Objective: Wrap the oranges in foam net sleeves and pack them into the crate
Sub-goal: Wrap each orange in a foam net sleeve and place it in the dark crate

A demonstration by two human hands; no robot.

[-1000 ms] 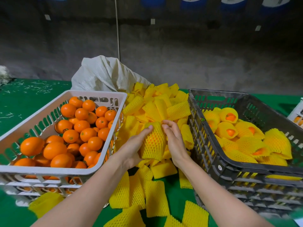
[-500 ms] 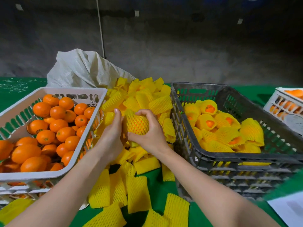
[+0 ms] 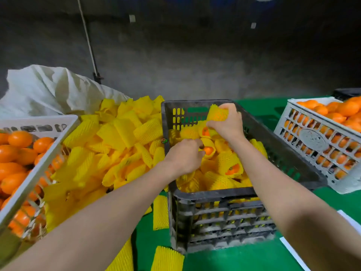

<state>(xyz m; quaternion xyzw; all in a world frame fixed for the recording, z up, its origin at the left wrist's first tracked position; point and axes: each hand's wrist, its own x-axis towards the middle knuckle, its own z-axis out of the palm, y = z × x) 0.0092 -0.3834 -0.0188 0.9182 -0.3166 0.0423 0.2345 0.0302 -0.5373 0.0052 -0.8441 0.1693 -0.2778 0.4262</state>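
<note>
Packing now, by the look of it: gripping one orange in a yellow foam net sleeve (image 3: 217, 114) in the right hand (image 3: 227, 124), just right of frame centre, above the far end of the black slatted plastic crate (image 3: 213, 194). Reaching in with the left hand (image 3: 183, 158), fingers curled among the wrapped fruit (image 3: 228, 165); not showing whether holding anything. Probably calling next for lowering the orange into a gap by the back wall. Needing care at the rim; offering little open room inside, with the loose pile of yellow foam sleeves (image 3: 117, 145) crowding the crate's left wall.
</note>
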